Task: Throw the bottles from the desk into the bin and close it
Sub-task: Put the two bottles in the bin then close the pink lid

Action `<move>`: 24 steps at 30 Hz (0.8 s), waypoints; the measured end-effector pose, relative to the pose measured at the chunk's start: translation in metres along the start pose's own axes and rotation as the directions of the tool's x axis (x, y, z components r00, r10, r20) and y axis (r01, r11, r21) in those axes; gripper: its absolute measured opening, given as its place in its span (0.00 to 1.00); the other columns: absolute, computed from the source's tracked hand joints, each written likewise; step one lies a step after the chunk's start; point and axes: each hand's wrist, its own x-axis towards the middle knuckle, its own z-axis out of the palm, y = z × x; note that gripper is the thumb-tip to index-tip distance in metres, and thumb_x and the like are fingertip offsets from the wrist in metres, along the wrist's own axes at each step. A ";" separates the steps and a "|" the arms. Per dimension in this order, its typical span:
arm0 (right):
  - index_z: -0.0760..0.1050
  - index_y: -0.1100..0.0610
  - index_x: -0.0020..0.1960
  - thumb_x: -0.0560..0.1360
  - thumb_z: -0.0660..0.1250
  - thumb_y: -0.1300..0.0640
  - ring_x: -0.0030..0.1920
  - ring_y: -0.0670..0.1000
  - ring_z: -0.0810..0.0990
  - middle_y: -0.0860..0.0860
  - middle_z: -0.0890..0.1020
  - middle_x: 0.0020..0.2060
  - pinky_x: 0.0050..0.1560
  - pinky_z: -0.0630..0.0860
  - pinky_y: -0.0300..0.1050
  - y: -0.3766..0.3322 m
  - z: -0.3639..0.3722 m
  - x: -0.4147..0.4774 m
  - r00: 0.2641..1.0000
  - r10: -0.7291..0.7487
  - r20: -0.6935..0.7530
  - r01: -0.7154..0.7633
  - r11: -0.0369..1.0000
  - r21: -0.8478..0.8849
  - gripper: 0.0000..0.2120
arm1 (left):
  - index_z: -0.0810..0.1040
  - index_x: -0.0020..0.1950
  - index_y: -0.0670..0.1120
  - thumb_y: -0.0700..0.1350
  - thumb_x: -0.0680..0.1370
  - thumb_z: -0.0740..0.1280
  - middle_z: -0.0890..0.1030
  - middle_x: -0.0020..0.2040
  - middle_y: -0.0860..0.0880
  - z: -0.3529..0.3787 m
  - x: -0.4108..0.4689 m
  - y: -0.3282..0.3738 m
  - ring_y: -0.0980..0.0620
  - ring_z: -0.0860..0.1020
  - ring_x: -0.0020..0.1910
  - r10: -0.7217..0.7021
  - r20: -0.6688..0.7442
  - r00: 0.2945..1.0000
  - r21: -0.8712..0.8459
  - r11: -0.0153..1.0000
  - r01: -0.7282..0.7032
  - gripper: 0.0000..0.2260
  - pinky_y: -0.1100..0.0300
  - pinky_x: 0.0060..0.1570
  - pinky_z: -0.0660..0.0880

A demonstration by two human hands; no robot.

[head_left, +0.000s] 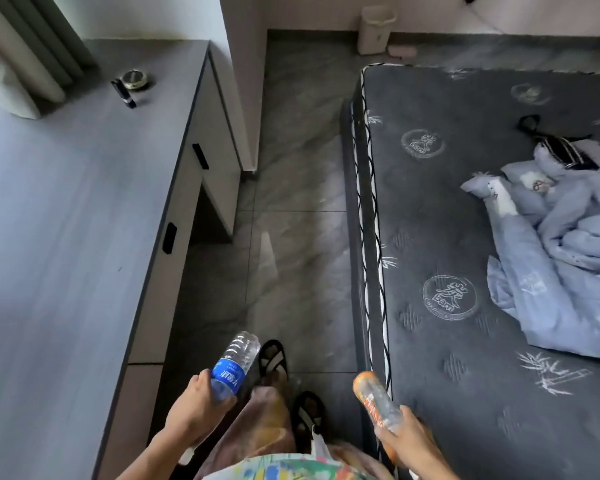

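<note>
— What are the hands doing?
— The left hand [194,405] is wrapping closed around a clear plastic bottle with a blue label [232,365]; the right hand [409,441] is gripping a clear bottle with an orange label [374,398], both over the grey tiled floor [291,202].
— And further off?
— The grey desk [66,220] is lying left, the dark mattress [482,237] right. The beige lidded bin [374,29] is standing against the far wall, past the mattress's far corner.
</note>
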 end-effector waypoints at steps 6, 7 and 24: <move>0.64 0.55 0.69 0.68 0.69 0.41 0.61 0.56 0.77 0.54 0.77 0.63 0.55 0.75 0.45 -0.093 -0.046 0.051 0.992 -0.121 -0.026 0.120 0.992 -0.038 0.35 | 0.69 0.56 0.45 0.56 0.69 0.70 0.76 0.56 0.45 -0.022 0.057 0.009 0.47 0.79 0.51 -0.078 0.070 0.995 0.043 0.996 0.075 0.23 0.56 0.49 0.74; 0.62 0.55 0.71 0.68 0.68 0.41 0.62 0.56 0.77 0.55 0.76 0.64 0.57 0.75 0.46 -0.113 -0.057 0.060 0.989 -0.138 -0.042 0.137 0.990 -0.034 0.36 | 0.69 0.57 0.45 0.56 0.69 0.70 0.76 0.56 0.45 -0.029 0.070 0.013 0.47 0.79 0.52 -0.084 0.077 0.993 0.045 0.996 0.081 0.23 0.56 0.50 0.74; 0.69 0.57 0.64 0.68 0.72 0.46 0.58 0.58 0.79 0.58 0.80 0.59 0.55 0.77 0.47 -0.255 -0.215 0.192 0.993 -0.037 -0.109 0.045 0.996 0.075 0.30 | 0.68 0.62 0.45 0.55 0.70 0.69 0.76 0.57 0.46 -0.189 0.275 0.240 0.50 0.77 0.50 0.140 0.033 0.990 -0.004 0.990 -0.139 0.26 0.57 0.50 0.75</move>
